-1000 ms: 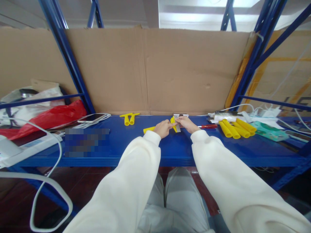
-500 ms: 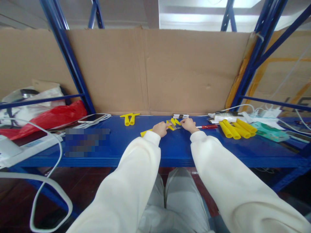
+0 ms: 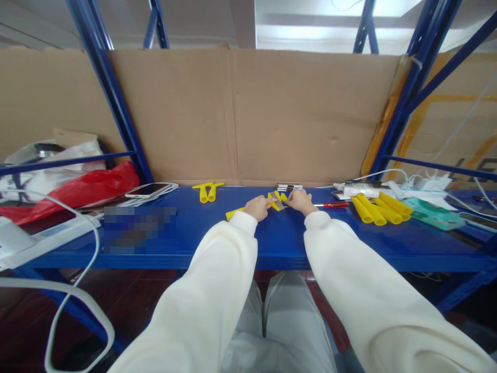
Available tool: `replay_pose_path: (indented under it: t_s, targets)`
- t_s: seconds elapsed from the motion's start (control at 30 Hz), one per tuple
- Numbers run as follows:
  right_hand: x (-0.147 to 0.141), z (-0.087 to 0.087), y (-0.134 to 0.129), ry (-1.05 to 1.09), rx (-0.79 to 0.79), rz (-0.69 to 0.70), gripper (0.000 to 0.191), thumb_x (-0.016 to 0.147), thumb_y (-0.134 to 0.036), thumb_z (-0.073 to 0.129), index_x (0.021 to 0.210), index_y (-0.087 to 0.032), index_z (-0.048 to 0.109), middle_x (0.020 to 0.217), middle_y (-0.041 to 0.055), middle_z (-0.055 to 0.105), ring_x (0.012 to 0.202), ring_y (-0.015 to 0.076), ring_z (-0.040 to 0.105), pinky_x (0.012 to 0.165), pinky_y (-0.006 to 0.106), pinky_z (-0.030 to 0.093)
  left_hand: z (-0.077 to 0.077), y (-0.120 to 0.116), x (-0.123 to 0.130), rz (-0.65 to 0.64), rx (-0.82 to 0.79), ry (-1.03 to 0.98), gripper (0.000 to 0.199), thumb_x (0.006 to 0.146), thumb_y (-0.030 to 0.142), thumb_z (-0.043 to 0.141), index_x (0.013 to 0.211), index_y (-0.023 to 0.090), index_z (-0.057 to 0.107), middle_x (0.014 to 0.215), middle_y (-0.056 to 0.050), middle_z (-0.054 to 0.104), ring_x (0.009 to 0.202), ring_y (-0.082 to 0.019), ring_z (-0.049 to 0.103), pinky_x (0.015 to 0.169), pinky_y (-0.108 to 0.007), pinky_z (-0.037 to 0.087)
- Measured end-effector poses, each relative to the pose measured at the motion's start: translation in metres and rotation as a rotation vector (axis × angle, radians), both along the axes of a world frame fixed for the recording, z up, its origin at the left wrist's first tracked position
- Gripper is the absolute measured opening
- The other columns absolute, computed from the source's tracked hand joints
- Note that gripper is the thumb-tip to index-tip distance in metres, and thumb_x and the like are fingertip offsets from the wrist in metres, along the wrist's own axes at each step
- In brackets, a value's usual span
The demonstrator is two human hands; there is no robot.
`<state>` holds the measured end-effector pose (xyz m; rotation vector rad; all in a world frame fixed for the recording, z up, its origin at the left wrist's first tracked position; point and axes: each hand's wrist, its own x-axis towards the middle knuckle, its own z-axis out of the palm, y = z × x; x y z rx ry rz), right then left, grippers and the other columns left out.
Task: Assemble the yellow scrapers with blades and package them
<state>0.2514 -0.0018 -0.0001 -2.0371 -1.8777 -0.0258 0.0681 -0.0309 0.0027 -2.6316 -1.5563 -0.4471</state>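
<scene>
My left hand [image 3: 257, 208] is closed around what looks like a yellow scraper [image 3: 235, 213], its tubular handle sticking out behind the wrist. Ahead of the fingers, a grey metal plate [image 3: 277, 204] shows between yellow head pieces [image 3: 283, 196]. At the right side of this head, my right hand [image 3: 301, 201] is closed with its fingertips pinched; whatever they hold is too small to make out. A screwdriver with a red handle [image 3: 334, 205] lies just right of that hand. Two yellow T-shaped pieces [image 3: 207, 191] lie farther left on the blue shelf [image 3: 186, 228].
Several yellow tubes [image 3: 378, 208] lie at the right, beside a green packet [image 3: 435, 213]. A small black-and-white stack [image 3: 289, 187] is behind my hands, against the cardboard [image 3: 295, 119]. A phone [image 3: 149, 190], cables and a red bag [image 3: 89, 189] occupy the left.
My right hand has shifted slightly left, closer to the metal plate. The left hand keeps its hold on the scraper, almost still.
</scene>
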Motion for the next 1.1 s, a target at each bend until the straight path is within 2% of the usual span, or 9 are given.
replay_pose_path:
  t_s: [0.23, 0.33, 0.43, 0.63, 0.73, 0.83, 0.97, 1.1]
  targets:
    - [0.002, 0.003, -0.001, -0.043, -0.023, 0.011, 0.019, 0.084, -0.034, 0.065, 0.083, -0.018, 0.075, 0.112, 0.0158, 0.069, 0.124, 0.034, 0.05, 0.101, 0.051, 0.036, 0.0, 0.001, 0.0, -0.01, -0.006, 0.01, 0.044, 0.097, 0.025, 0.046, 0.138, 0.034, 0.058, 0.117, -0.007, 0.064, 0.11, -0.023, 0.063, 0.092, -0.03, 0.049]
    - [0.0, 0.004, -0.001, -0.057, -0.014, 0.01, 0.015, 0.083, -0.024, 0.065, 0.091, -0.017, 0.075, 0.113, 0.0175, 0.07, 0.123, 0.0342, 0.053, 0.102, 0.051, 0.034, 0.001, 0.001, -0.001, -0.019, -0.01, 0.02, 0.045, 0.097, 0.024, 0.045, 0.139, 0.034, 0.057, 0.117, -0.007, 0.064, 0.11, -0.023, 0.063, 0.092, -0.03, 0.049]
    - [-0.003, 0.004, -0.003, -0.138, 0.001, 0.01, 0.023, 0.084, -0.016, 0.059, 0.103, -0.014, 0.072, 0.118, 0.0201, 0.068, 0.124, 0.0336, 0.053, 0.102, 0.05, 0.034, 0.001, 0.001, -0.001, -0.017, -0.016, 0.024, 0.044, 0.097, 0.026, 0.045, 0.139, 0.034, 0.057, 0.118, -0.007, 0.065, 0.11, -0.023, 0.063, 0.092, -0.029, 0.049]
    - [-0.005, 0.006, -0.009, -0.244, -0.021, -0.047, 0.034, 0.087, -0.018, 0.054, 0.116, -0.008, 0.067, 0.12, 0.0225, 0.067, 0.122, 0.0309, 0.056, 0.1, 0.046, 0.035, 0.001, 0.001, -0.001, 0.0, -0.026, 0.032, 0.044, 0.097, 0.027, 0.045, 0.139, 0.035, 0.057, 0.12, -0.007, 0.064, 0.112, -0.023, 0.063, 0.093, -0.029, 0.048]
    - [-0.002, 0.007, -0.01, -0.178, -0.024, -0.1, 0.035, 0.085, -0.019, 0.056, 0.117, -0.01, 0.068, 0.118, 0.0217, 0.068, 0.12, 0.0308, 0.058, 0.099, 0.045, 0.036, 0.001, 0.001, -0.001, 0.011, -0.035, 0.025, 0.043, 0.097, 0.027, 0.046, 0.138, 0.033, 0.057, 0.12, -0.007, 0.064, 0.112, -0.024, 0.063, 0.093, -0.03, 0.048]
    - [0.001, 0.008, -0.01, -0.055, 0.034, -0.137, 0.03, 0.086, -0.018, 0.053, 0.11, -0.013, 0.072, 0.112, 0.0186, 0.071, 0.116, 0.0297, 0.061, 0.098, 0.044, 0.037, 0.002, 0.001, -0.001, -0.001, -0.034, 0.026, 0.045, 0.097, 0.026, 0.045, 0.14, 0.032, 0.056, 0.121, -0.008, 0.064, 0.114, -0.024, 0.062, 0.093, -0.029, 0.048]
    - [0.007, 0.01, -0.007, 0.147, 0.203, -0.158, 0.026, 0.086, -0.02, 0.052, 0.1, -0.019, 0.075, 0.11, 0.0133, 0.072, 0.111, 0.0286, 0.062, 0.094, 0.042, 0.042, 0.001, 0.001, -0.001, -0.008, -0.026, 0.031, 0.046, 0.096, 0.024, 0.045, 0.141, 0.033, 0.055, 0.123, -0.007, 0.064, 0.114, -0.024, 0.062, 0.093, -0.029, 0.048]
    - [0.012, 0.009, -0.001, 0.283, 0.384, -0.14, 0.023, 0.085, -0.025, 0.054, 0.095, -0.018, 0.073, 0.11, 0.0127, 0.071, 0.105, 0.0272, 0.063, 0.087, 0.039, 0.046, 0.001, 0.001, -0.001, 0.001, -0.021, 0.022, 0.047, 0.096, 0.024, 0.046, 0.141, 0.034, 0.054, 0.123, -0.007, 0.064, 0.115, -0.025, 0.062, 0.093, -0.03, 0.048]
